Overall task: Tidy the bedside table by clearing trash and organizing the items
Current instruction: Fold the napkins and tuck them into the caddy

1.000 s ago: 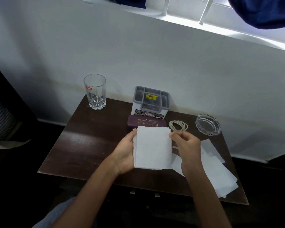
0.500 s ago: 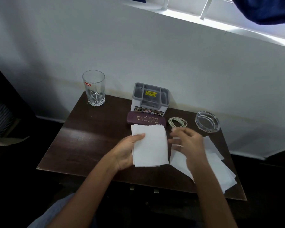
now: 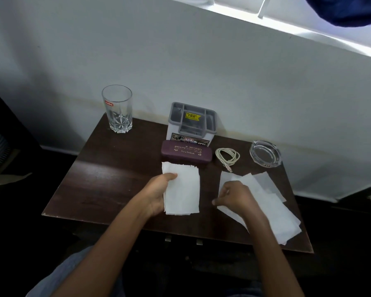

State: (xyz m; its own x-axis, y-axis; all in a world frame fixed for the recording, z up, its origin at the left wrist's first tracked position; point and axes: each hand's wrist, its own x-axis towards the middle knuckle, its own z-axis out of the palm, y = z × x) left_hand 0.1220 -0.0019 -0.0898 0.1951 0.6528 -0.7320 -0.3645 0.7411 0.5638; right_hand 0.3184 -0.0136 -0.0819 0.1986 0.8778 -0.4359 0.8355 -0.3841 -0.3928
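Single head cam, worn above the table (image 3: 120,168), looks fwd & steeply down at it, close in, wall behind.

A room in a home, most likely a bedroom. A small dark wooden table (image 3: 116,181) stands against a plain white wall (image 3: 201,61), below a bright window sill (image 3: 308,28) at the far right. Personal bedside things sit on it: a drinking glass (image 3: 117,110) far left, a grey organiser (image 3: 191,123), a maroon spectacle case (image 3: 185,152), a coiled cable (image 3: 227,156), a glass ashtray (image 3: 265,154) far right, and white tissues (image 3: 182,189) near the front. Dark blue cloth (image 3: 347,9) hangs at the top right.
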